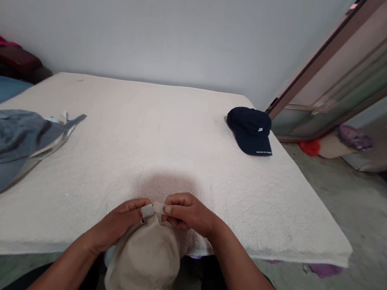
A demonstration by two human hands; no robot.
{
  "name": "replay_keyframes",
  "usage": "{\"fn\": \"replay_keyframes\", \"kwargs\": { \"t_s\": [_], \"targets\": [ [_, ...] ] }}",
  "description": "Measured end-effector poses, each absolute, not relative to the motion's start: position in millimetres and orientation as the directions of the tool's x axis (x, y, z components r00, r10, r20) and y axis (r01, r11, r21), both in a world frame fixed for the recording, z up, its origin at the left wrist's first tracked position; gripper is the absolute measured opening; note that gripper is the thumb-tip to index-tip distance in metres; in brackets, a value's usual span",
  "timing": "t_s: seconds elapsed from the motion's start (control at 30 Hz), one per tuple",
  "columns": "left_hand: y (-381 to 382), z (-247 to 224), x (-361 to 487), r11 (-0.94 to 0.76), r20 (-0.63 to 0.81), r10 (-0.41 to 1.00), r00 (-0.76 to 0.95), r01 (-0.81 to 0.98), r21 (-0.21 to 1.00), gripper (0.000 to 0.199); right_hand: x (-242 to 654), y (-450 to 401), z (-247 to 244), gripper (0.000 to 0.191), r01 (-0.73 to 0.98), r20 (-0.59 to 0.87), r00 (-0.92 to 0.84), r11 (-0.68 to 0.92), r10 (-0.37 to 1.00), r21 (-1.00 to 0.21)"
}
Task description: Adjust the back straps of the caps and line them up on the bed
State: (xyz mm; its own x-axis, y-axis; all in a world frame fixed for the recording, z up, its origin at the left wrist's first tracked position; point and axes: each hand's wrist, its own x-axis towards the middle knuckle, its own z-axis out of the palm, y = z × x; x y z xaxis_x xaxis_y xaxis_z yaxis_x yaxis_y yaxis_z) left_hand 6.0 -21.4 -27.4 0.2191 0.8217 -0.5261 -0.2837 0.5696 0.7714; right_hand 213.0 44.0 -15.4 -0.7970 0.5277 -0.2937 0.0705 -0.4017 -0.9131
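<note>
A beige cap (148,263) hangs at the near edge of the bed-like surface, its crown toward me and its back strap at the top. My left hand (121,221) pinches the left end of the strap, where a light grey patch shows. The strap's right end is pinched between the thumb and fingers of my right hand (187,213). Both strap ends meet or nearly meet between my hands. A grey cap (2,147) with white lettering lies at the far left, and a navy cap (249,129) with a small white logo rests at the back right.
A white textured cover (166,131) spreads over the surface, up to a pale wall. Dark red and blue items (3,89) sit at the left. Beyond the right edge are a grey floor (361,207), a door frame and a red item (309,147).
</note>
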Motion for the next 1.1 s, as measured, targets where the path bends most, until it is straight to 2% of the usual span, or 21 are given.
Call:
{"fn": "replay_keyframes", "kwargs": {
  "t_s": [0.17, 0.37, 0.6, 0.8, 0.97, 1.1],
  "targets": [
    [-21.5, -25.4, 7.5, 0.578, -0.535, 0.815, 0.223, -0.233, 0.782, 0.027, 214.2, 43.6, -12.2, 0.025, 0.074, -0.245, -0.826, -0.334, 0.507, -0.940],
    [-21.6, -25.7, 7.3, 0.576, -0.546, 0.815, 0.193, -0.180, 0.797, 0.027, 214.9, 44.1, -10.7, 0.026, 0.121, -0.264, -0.817, -0.296, 0.512, -0.947],
    [-20.5, -23.0, 8.8, 0.581, -0.514, 0.780, 0.358, -0.109, 0.806, 0.018, 217.0, 45.9, -13.1, 0.021, 0.121, -0.242, -0.866, -0.286, 0.438, -0.951],
    [-21.1, -21.1, 11.6, 0.594, -0.526, 0.753, 0.395, -0.067, 0.801, 0.020, 215.7, 45.3, -18.6, 0.021, 0.132, -0.256, -0.885, -0.319, 0.388, -0.939],
    [-19.3, -14.8, 16.5, 0.518, -0.476, 0.788, 0.391, -0.002, 0.855, 0.021, 212.8, 43.8, -19.6, 0.021, 0.136, -0.278, -0.884, -0.362, 0.377, -0.922],
    [-16.7, -9.7, 18.5, 0.454, -0.427, 0.825, 0.371, 0.017, 0.891, 0.020, 212.4, 44.6, -17.8, 0.020, 0.121, -0.260, -0.874, -0.334, 0.412, -0.935]
  ]
}}
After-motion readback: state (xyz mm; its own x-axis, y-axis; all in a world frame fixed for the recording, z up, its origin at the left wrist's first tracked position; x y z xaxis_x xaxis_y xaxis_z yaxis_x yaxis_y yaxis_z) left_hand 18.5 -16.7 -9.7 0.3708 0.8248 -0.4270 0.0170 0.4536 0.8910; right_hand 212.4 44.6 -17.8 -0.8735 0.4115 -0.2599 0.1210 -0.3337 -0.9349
